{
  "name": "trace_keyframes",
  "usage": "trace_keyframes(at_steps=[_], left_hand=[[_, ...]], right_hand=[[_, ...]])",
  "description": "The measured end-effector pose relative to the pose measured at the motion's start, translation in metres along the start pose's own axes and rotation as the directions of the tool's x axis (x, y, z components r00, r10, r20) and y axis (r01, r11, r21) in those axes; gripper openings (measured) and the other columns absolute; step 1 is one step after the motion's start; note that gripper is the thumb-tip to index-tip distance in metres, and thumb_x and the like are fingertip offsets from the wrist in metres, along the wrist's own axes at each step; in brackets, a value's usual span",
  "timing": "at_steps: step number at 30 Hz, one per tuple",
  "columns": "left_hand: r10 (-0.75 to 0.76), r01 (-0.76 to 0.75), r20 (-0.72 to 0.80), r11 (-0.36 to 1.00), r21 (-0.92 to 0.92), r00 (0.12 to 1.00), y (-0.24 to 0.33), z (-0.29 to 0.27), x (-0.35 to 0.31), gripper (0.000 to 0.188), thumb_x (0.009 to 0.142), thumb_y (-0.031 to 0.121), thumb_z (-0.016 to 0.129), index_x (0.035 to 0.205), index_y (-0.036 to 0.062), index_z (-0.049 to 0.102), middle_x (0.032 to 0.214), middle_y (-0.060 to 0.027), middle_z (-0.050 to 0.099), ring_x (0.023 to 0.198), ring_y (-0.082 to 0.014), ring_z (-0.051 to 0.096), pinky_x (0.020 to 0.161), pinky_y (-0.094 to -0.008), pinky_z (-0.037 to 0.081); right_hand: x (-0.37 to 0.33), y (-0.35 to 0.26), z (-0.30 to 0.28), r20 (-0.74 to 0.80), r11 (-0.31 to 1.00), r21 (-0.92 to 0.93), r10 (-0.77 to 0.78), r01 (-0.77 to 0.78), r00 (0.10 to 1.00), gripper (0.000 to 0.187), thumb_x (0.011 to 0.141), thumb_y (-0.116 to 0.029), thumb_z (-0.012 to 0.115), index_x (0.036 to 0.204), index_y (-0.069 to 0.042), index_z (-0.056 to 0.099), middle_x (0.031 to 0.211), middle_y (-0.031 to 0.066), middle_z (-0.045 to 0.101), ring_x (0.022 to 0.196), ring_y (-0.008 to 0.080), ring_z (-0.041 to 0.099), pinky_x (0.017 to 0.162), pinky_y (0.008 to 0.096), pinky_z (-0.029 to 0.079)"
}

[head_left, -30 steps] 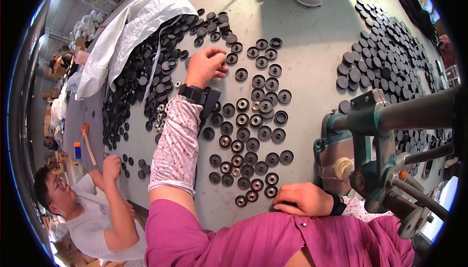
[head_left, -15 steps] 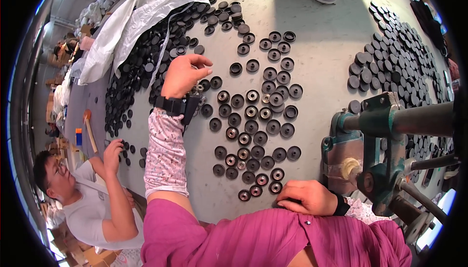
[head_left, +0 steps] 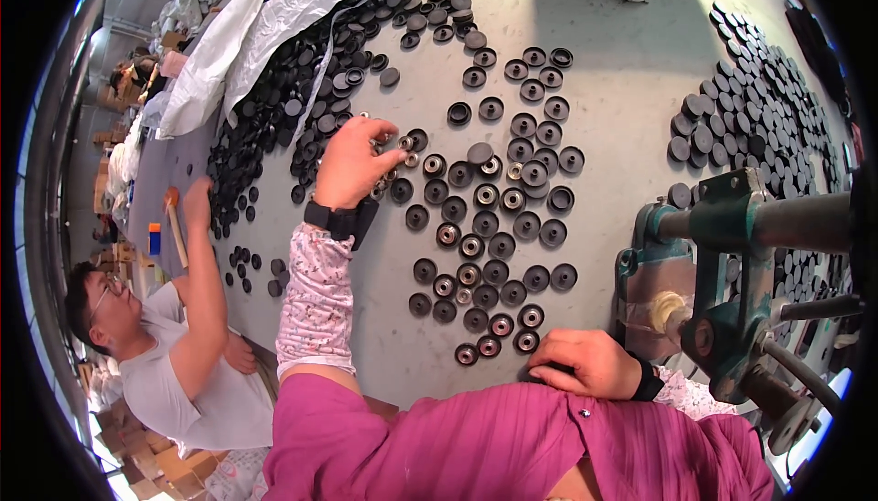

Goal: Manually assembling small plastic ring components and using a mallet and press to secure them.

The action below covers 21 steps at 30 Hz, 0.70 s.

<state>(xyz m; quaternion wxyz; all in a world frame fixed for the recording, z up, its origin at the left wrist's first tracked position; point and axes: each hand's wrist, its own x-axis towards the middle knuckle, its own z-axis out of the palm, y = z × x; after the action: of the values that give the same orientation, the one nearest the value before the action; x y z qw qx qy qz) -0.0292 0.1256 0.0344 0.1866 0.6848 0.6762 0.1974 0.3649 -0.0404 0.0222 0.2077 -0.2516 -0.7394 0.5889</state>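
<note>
My left hand [head_left: 355, 164] is over the left-middle of the grey table, its thumb and fingers bent around small shiny metal rings [head_left: 405, 143]. A few more rings show beside and under this hand. To its right lie many round black caps [head_left: 485, 223] with open sides up; some have a metal ring seated in the middle, others show a bare central post. One black disc [head_left: 480, 153] rests flat side up across other caps. At the front edge, my right hand [head_left: 585, 364] rests with fingers curled, close to several ring-fitted caps; its palm side is hidden.
A heap of black caps [head_left: 265, 117] spills from a white sack [head_left: 274, 25] on the left. More discs [head_left: 759, 89] cover the far right. A green metal press [head_left: 722, 263] stands at right. On the left, another person [head_left: 183, 355] reaches toward the heap.
My left hand has come forward and right relative to the caps, and metal rings now show at its fingertips. A flat-side-up disc has appeared among the caps. My right hand stays put.
</note>
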Motion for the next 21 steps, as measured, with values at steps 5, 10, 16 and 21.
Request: trace_keyframes(at_steps=[5,10,16,21], left_hand=[[0.103,-0.093,0.076,0.987,-0.130,0.992,0.016,0.014,-0.007,0.031,0.083,0.006,0.082,0.114,0.0038,0.077,0.094,-0.0027,0.066,0.075,-0.0112,0.058,0.070,-0.0274,0.050],[0.003,-0.002,0.016,0.999,-0.044,1.000,0.016,0.012,-0.020,0.027,0.080,0.010,0.085,0.105,0.0031,0.078,0.090,-0.0047,0.065,0.073,-0.0127,0.059,0.069,-0.0292,0.050],[0.035,-0.035,0.007,0.999,-0.017,0.999,0.021,0.017,-0.025,0.026,0.079,0.007,0.085,0.103,0.0031,0.076,0.088,-0.0026,0.067,0.071,-0.0104,0.059,0.067,-0.0271,0.050],[-0.112,0.149,0.139,0.944,-0.295,0.984,0.025,0.018,-0.006,0.021,0.085,0.009,0.084,0.103,0.0020,0.074,0.092,-0.0019,0.074,0.077,-0.0085,0.065,0.068,-0.0254,0.051]], right_hand=[[0.001,-0.001,0.000,-0.002,1.000,0.000,0.001,-0.001,1.000,0.011,0.094,-0.015,0.075,0.101,-0.006,0.073,0.093,0.0110,0.068,0.082,0.0314,0.069,0.073,0.0396,0.057],[0.001,0.002,-0.001,-0.016,1.000,-0.006,0.000,0.000,1.000,0.011,0.094,-0.015,0.075,0.101,-0.006,0.073,0.092,0.0111,0.068,0.083,0.0316,0.069,0.073,0.0398,0.057],[0.001,0.000,-0.002,0.001,1.000,-0.002,-0.008,0.008,1.000,0.011,0.094,-0.014,0.075,0.101,-0.006,0.073,0.092,0.0112,0.067,0.082,0.0318,0.068,0.073,0.0401,0.057],[0.000,0.003,0.001,-0.016,1.000,-0.001,-0.023,0.023,1.000,0.010,0.094,-0.013,0.075,0.101,-0.006,0.072,0.092,0.0112,0.067,0.081,0.0312,0.067,0.072,0.0396,0.056]])
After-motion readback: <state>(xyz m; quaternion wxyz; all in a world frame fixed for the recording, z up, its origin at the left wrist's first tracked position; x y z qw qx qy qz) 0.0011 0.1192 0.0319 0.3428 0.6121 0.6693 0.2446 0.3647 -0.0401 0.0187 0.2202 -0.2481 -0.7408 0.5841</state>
